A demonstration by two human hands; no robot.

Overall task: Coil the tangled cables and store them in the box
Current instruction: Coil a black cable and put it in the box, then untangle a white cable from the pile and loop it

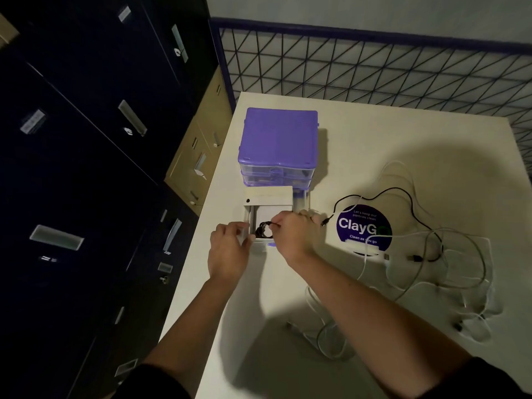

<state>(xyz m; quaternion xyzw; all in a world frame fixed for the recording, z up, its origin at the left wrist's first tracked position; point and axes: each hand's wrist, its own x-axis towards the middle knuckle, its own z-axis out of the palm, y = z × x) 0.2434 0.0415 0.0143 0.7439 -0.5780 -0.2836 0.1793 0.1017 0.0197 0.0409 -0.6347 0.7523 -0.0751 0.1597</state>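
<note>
A small white box (269, 200) stands open on the white table, in front of a purple drawer unit. My left hand (229, 249) grips the box's left wall. My right hand (296, 234) pinches a coiled black cable (264, 230) and holds it inside the box. To the right, a tangle of white and grey cables (460, 272) lies loose on the table, with a long black cable (414, 211) running through it. One more white cable (325, 332) lies near the front edge, under my right forearm.
The purple drawer unit (279, 145) stands behind the box. A round purple sticker (364, 226) lies on the table (374, 145) under the cables. Dark filing cabinets (86, 168) fill the left side. A wire grid partition (374, 61) runs behind the table.
</note>
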